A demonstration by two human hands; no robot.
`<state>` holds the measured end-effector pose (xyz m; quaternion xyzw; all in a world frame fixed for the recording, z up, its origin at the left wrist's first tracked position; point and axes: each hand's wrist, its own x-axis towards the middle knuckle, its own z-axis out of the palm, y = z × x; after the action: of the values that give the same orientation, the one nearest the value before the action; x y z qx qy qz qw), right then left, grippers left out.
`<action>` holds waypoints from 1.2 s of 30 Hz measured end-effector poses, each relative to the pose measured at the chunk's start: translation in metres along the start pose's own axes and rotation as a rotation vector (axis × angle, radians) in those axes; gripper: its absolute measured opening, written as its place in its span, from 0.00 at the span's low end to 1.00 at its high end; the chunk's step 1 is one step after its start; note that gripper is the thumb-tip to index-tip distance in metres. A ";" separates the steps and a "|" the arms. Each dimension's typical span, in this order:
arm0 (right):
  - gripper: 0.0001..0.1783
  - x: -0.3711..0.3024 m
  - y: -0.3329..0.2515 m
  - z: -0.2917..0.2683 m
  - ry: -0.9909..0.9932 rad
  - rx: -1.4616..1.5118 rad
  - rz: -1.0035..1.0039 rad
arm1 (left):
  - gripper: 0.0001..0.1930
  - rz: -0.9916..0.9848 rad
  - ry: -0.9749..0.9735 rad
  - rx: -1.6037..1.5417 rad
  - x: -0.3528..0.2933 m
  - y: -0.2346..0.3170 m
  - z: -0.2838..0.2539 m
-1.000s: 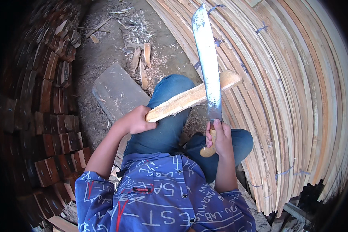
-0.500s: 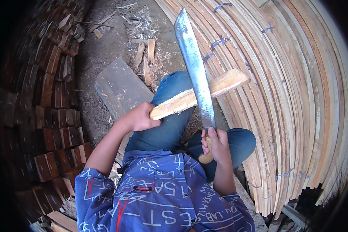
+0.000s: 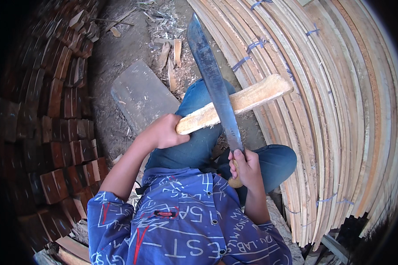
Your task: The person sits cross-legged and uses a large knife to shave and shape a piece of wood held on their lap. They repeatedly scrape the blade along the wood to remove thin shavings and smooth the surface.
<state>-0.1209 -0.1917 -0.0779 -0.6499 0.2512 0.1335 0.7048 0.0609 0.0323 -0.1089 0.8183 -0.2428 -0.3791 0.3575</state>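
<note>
My left hand [image 3: 167, 131] is closed around the near left end of a pale, rough-hewn piece of wood [image 3: 256, 94]. The piece slants up to the right above my bent leg, and its wider far end is free. In my right hand [image 3: 246, 168] is the wooden handle of a machete [image 3: 212, 77], its long steel blade pointing up and slightly left. The blade crosses over the middle of the wood; whether it touches the surface I cannot tell. The handle's rounded butt shows below my fingers.
Long pale wooden strips [image 3: 323, 115], tied in bundles with blue bands, lie along the right. Dark cut timber blocks [image 3: 57, 150] are stacked at the left. A flat grey board [image 3: 143, 95] rests on the ground ahead, with wood offcuts [image 3: 171, 73] and shavings beyond it.
The machete's tip has swung a little left, and its flat now looks darker instead of shining. The wood and my left hand have shifted slightly right, still in the same hold.
</note>
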 end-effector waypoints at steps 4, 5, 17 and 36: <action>0.25 -0.003 -0.015 -0.020 0.187 0.103 -0.084 | 0.24 -0.006 0.084 0.061 -0.005 -0.001 0.005; 0.25 -0.001 -0.021 -0.025 0.216 0.154 -0.100 | 0.24 -0.012 0.117 0.085 -0.007 0.001 0.008; 0.23 0.009 -0.006 -0.024 0.198 0.118 -0.036 | 0.25 -0.008 0.218 0.260 -0.007 0.001 0.015; 0.25 0.008 -0.031 -0.056 0.284 0.317 -0.093 | 0.25 0.019 0.264 0.333 -0.007 0.005 0.020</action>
<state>-0.1082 -0.2517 -0.0576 -0.5539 0.3357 -0.0335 0.7612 0.0406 0.0260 -0.1112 0.9063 -0.2607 -0.2198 0.2497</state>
